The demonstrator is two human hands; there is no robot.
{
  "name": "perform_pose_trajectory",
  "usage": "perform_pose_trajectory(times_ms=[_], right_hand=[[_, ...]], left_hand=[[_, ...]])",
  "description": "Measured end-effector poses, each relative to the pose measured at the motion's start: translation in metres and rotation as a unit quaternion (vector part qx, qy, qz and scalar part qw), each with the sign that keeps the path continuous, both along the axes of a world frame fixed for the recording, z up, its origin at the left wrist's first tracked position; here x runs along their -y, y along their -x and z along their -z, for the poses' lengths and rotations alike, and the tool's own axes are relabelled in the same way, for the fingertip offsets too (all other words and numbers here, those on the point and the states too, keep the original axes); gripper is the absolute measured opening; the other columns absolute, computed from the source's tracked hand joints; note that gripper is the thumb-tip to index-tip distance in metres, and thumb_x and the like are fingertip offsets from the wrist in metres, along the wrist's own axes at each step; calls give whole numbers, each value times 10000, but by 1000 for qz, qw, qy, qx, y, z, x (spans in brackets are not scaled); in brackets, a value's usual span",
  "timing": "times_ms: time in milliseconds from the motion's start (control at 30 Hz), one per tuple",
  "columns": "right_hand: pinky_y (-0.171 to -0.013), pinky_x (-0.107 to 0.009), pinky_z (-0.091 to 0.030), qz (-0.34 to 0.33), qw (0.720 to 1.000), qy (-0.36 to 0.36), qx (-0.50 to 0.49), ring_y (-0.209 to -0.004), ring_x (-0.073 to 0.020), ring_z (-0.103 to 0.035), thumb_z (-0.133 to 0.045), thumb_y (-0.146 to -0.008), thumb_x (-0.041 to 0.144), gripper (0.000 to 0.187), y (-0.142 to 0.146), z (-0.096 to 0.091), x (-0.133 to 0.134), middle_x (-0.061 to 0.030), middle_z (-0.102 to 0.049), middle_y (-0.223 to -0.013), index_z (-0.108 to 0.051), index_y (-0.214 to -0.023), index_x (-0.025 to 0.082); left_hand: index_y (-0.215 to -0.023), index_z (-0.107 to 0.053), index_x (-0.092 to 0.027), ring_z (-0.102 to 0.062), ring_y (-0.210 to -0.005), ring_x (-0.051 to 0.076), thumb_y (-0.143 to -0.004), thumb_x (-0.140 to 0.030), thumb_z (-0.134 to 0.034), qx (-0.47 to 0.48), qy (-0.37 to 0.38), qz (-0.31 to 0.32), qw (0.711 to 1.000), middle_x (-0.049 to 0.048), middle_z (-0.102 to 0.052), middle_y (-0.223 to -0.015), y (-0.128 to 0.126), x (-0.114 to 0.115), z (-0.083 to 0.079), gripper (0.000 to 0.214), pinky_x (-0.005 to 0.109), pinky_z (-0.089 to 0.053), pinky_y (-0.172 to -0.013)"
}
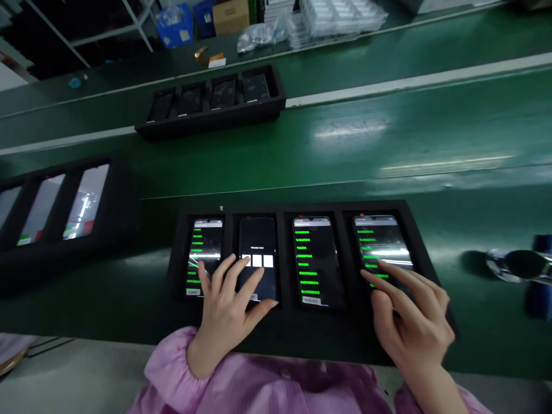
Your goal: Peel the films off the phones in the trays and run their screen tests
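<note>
Illum. moderate, w/ overhead light reflected as pale streaks on the worktop [328,167] and as glare bars on the far-R phone [382,234]. Shelving [103,35] at upper L is dim, approx. black in its recesses. Wide-angle stretch and softness affect outer areas, incl. metal ring [497,265] at R; green on-screen txt is smeared.

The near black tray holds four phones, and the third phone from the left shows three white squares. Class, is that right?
Not quite. The head view shows the three white squares on the second phone from the left, not the third. The near black tray does hold four phones.
</note>
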State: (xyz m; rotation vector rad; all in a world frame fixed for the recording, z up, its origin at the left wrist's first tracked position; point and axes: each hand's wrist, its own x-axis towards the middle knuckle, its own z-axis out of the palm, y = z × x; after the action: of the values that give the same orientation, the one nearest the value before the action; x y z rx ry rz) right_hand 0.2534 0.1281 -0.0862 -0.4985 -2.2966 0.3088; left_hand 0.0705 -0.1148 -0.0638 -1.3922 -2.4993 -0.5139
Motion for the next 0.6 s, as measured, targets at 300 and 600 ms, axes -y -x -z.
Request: perform_pose_trajectory(times_ms=[300, 600], right_hand=[[-949, -456, -523, 23, 998, 47, 19, -1114, -275, -671, -460, -1051, 170, 340, -63, -18, -14, -112, -710, -1277, -756, -1207, 230], [-1035, -496, -469, 36, 991, 28, 125, -1259, -303, -573, -450, -1080, 270, 383, -56, -4, -26, -110, -599, -1467, -697, -1373, 270]], left_hand=[[-1439, -610, -228, -555, -1343, 376, -981, -485, -682, -38, -31, -25, 998, 166, -654, -1360, 4, 27, -2, 530, 716, -148, -1285], [-1491, -573, -218, -598, -1291, 383, -935, -323, -765, -52, -15, -33, 998, 179, -670, -1291, 5, 59, 19, 597, 687, -273, -1242]])
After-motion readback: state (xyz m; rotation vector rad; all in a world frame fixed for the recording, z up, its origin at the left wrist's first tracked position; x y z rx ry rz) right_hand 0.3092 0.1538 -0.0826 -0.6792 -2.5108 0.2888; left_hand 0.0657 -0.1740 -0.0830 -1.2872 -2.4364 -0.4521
